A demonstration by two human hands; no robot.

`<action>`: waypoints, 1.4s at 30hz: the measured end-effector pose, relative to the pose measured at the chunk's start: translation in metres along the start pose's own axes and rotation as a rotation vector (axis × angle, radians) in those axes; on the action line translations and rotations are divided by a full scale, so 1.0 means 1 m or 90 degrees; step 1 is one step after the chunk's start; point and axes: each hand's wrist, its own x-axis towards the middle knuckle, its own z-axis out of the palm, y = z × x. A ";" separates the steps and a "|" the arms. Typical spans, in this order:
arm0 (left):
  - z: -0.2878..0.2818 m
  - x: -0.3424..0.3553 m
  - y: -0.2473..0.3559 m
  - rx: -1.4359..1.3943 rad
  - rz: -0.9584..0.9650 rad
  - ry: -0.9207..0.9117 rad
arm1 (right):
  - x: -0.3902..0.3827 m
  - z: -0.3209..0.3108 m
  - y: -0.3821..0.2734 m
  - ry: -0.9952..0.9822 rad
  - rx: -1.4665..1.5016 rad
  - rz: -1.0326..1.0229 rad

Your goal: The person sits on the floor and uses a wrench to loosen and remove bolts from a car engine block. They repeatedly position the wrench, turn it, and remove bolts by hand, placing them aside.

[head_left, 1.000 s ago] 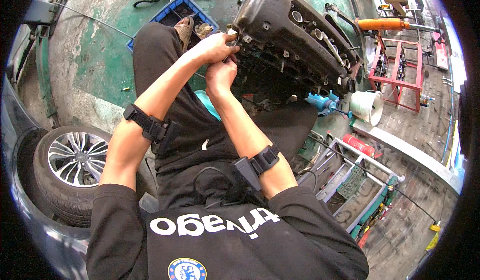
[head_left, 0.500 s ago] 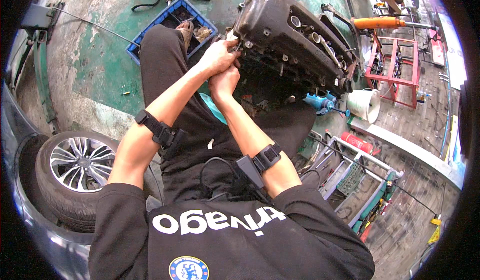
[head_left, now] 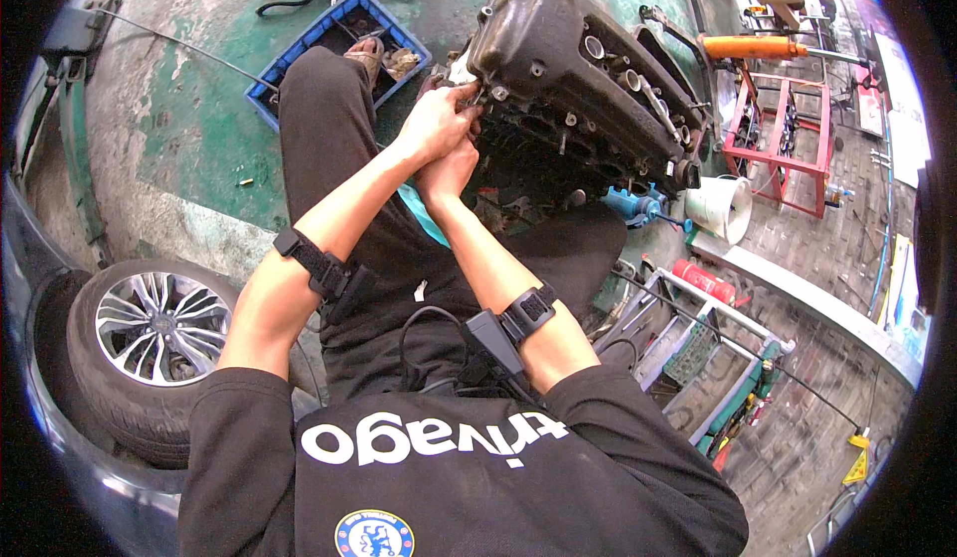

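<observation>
A dark, greasy engine (head_left: 558, 64) with a black cover on top stands in front of me, tilted, its near left end by my hands. My left hand (head_left: 436, 124) is closed at that end, its fingertips against the metal beside a pale patch. Just below and partly behind it is my right hand (head_left: 448, 170), fingers curled in and wrist close to the left one. Whatever the fingers of either hand grip is hidden or too small to make out.
A blue crate (head_left: 289, 59) lies beyond my left knee. Right of the engine are a blue tool (head_left: 636, 205), a white bucket (head_left: 720, 208), a red metal frame (head_left: 778, 148) and an orange cylinder (head_left: 753, 47). A wheel (head_left: 155, 333) is at left; a tool cart (head_left: 698, 358) stands at right.
The left hand's fingers have shifted slightly down and right along the engine's end. The right hand stays tucked beneath it. My view has moved a little.
</observation>
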 end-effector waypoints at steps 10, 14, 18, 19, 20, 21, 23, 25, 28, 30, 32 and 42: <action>0.003 -0.002 -0.003 -0.042 -0.003 0.019 | 0.002 0.012 0.012 -0.009 -0.072 -0.033; 0.003 -0.003 -0.005 -0.019 0.033 0.060 | 0.001 0.014 0.013 -0.007 -0.061 -0.017; 0.005 -0.001 -0.011 -0.005 0.022 0.027 | 0.001 0.016 0.015 0.005 -0.097 -0.028; 0.006 0.000 -0.013 -0.003 0.028 0.025 | 0.001 0.017 0.015 0.025 -0.093 -0.020; 0.006 0.001 -0.015 0.015 0.060 0.022 | 0.001 0.018 0.015 0.046 -0.090 -0.012; 0.007 0.003 -0.017 0.033 0.093 0.021 | 0.001 0.019 0.015 0.048 -0.091 0.005; 0.010 0.005 -0.022 0.044 0.122 0.033 | 0.001 0.021 0.013 0.062 -0.089 0.027; 0.015 0.005 -0.024 0.029 0.113 0.062 | 0.002 0.022 0.010 0.066 -0.106 0.076; 0.021 0.005 -0.028 0.023 0.190 0.143 | 0.005 0.020 0.005 0.005 -0.139 0.159; 0.022 0.005 -0.029 0.045 0.183 0.136 | 0.007 0.019 0.000 -0.034 -0.138 0.199; 0.025 0.003 -0.029 0.061 0.195 0.149 | 0.008 0.017 -0.004 -0.043 -0.113 0.218; 0.024 0.002 -0.029 0.074 0.207 0.154 | 0.011 0.025 0.002 -0.014 -0.087 0.210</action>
